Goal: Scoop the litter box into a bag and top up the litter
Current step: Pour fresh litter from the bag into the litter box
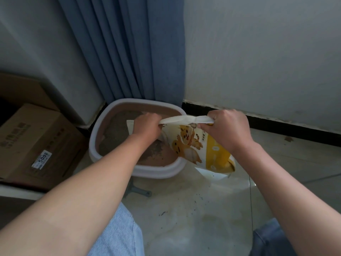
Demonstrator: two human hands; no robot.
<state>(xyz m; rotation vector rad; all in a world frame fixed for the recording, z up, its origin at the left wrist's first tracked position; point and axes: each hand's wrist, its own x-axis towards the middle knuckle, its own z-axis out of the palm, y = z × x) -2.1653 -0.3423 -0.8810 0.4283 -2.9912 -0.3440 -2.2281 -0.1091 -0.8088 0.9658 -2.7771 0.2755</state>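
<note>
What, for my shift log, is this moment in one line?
left hand: grips bag top | right hand: same | bag: top over litter box

The left forearm enters from 7 o'clock and the right forearm from 4 o'clock, converging at mid-frame, where the left hand and, at its 3 o'clock, the right hand sit level, knuckles up, fingers curled, each gripping the bag by its top edge.
</note>
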